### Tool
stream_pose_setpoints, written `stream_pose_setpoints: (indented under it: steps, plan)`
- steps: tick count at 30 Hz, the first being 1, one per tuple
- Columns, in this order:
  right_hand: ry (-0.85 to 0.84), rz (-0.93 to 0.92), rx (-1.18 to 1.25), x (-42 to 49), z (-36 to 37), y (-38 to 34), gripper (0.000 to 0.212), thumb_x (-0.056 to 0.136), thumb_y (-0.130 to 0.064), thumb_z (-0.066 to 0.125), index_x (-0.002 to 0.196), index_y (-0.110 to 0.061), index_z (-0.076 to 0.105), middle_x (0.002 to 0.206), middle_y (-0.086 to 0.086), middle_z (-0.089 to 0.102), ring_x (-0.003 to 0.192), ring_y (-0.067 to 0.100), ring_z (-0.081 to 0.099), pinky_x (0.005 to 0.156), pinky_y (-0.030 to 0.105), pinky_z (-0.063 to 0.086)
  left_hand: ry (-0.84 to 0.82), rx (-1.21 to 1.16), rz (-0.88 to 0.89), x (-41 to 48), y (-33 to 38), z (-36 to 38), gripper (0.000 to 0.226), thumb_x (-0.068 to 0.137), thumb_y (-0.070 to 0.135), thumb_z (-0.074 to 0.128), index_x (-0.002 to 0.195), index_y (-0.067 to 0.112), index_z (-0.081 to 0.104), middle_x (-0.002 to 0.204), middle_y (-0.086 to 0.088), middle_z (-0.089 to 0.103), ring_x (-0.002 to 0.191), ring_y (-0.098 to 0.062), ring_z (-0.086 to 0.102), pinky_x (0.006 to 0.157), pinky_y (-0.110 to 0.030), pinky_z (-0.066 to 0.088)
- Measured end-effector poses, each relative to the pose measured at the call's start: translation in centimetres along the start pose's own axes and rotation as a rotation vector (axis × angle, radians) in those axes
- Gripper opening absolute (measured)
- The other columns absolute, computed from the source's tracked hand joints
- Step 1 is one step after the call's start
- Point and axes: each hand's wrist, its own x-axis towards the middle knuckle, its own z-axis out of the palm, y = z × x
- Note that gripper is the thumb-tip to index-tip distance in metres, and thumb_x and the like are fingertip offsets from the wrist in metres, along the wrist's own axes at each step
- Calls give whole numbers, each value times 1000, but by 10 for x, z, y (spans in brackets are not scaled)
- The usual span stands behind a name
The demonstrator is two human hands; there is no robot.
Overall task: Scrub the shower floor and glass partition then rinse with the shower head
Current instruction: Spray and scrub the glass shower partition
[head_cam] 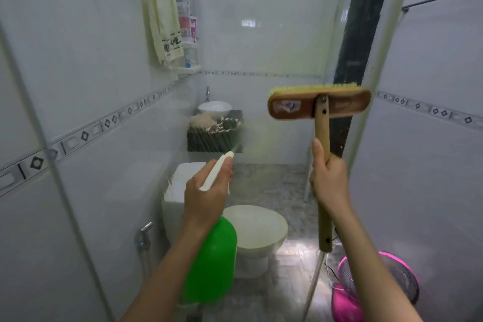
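Left grip [206, 198] round smooth green spray bottle [213, 261], right grip [329, 180] clasping long-handled wooden brush [318, 106], yellow bristles

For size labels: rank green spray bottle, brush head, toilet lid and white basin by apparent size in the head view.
1. green spray bottle, nearest the camera.
2. toilet lid and brush head: too alike to rank.
3. white basin.
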Motion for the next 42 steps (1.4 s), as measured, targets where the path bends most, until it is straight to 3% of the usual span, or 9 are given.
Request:
stream_pose_setpoints:
  steps: [4,8,11,17,20,24,30,37,42]
  plan:
    - [-34,101,47,-33,13,19,55,83,-65,39,60,-15,41,49,2,35,46,19,37,48,34,31,32,35,19,-2,-1,-5,31,99,37,56,81,17,73,75,7,71,77,-5,65,63,-8,46]
    - [-32,-14,-2,-1,15,-31,52,95,-52,42,58,-17,36,47,-3,32,40,11,32,41,24,25,-33,18,18,3,-2,-5,36,97,38,60,78,11,72,73,-3,71,72,-14,68,76,-41,57]
    - [-41,-53,19,-4,22,-27,51,97,-46,44,55,-18,34,45,-6,30,35,5,27,37,21,21,-57,-19,29,2,-3,-7,37,97,39,61,76,10,72,74,-1,72,75,-20,70,79,-51,57]
    - [-112,119,-80,-98,44,68,56,86,-65,37,55,-19,39,44,-8,37,40,6,36,45,26,27,3,-46,17,-3,-3,-31,31,98,44,57,81,25,75,82,2,76,78,-22,71,70,-51,59]
    - [-96,78,-26,-66,54,25,52,90,-55,41,56,-16,39,45,-6,36,37,6,33,38,18,23,33,-23,60,-3,-1,-41,46,93,52,50,74,18,74,87,1,74,76,-19,69,59,-36,52]
    - [-71,-22,78,-17,58,-22,48,96,-49,44,62,-15,45,47,-5,36,39,5,34,36,19,26,48,-23,62,-3,8,-48,42,92,47,50,77,15,74,82,1,75,77,-19,69,43,-21,46]
    - [-137,95,-48,-106,65,52,48,87,-58,39,58,-19,44,44,-9,40,39,3,41,43,20,28,71,-33,83,-6,16,-60,40,93,47,49,76,19,72,80,-1,75,78,-20,70,43,-25,48]
    - [-92,-129,32,10,68,-78,45,96,-52,41,62,-23,45,50,-9,41,40,2,38,39,20,31,71,-29,75,-4,19,-66,40,91,49,51,83,18,74,82,2,76,79,-18,72,44,-22,49]
    - [-117,52,41,-70,71,23,48,88,-59,42,60,-20,43,43,-10,37,39,4,35,41,25,28,88,-51,94,-2,25,-68,40,91,46,51,82,15,75,81,2,76,79,-17,71,43,-21,49]
